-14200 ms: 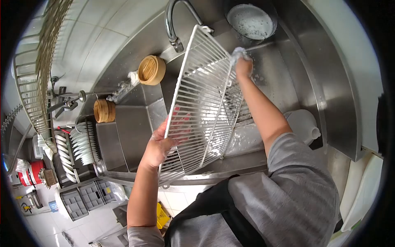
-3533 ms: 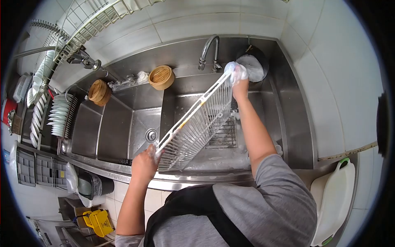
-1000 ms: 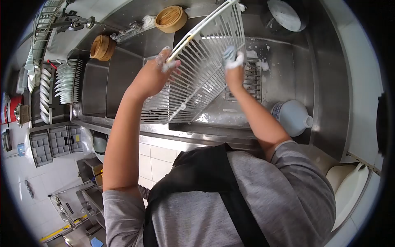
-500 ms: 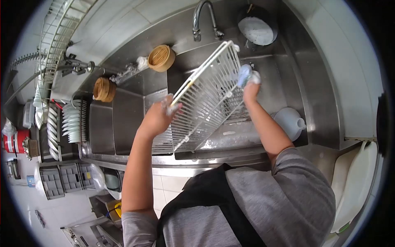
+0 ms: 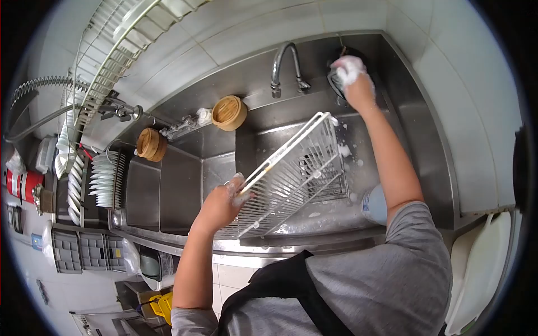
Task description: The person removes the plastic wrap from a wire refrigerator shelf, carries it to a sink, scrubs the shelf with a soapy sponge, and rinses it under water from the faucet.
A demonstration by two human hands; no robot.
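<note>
My left hand (image 5: 218, 206) is closed round the near end of a white wire rack (image 5: 288, 149), with suds on the fingers. The rack is tilted over the right-hand sink basin. At the back right corner, my right hand (image 5: 358, 87) is over a dark pot (image 5: 332, 63), which it partly hides. White foam covers its fingers, which are closed on a soapy sponge (image 5: 348, 68), blurred and mostly hidden by the foam. Below the rack, a metal grate (image 5: 314, 171) lies on the basin floor.
A curved tap (image 5: 286, 61) rises behind the basin. Two bamboo steamers (image 5: 230, 113) sit along the back ledge to the left. A pale plastic container (image 5: 374, 205) stands by my right forearm. Plates (image 5: 105, 179) fill a rack at far left, below a wire shelf (image 5: 120, 61).
My right hand has moved from the rack's far end up and back to the dark pot, taking the sponge along. My left hand still grips the rack. The view has shifted slightly.
</note>
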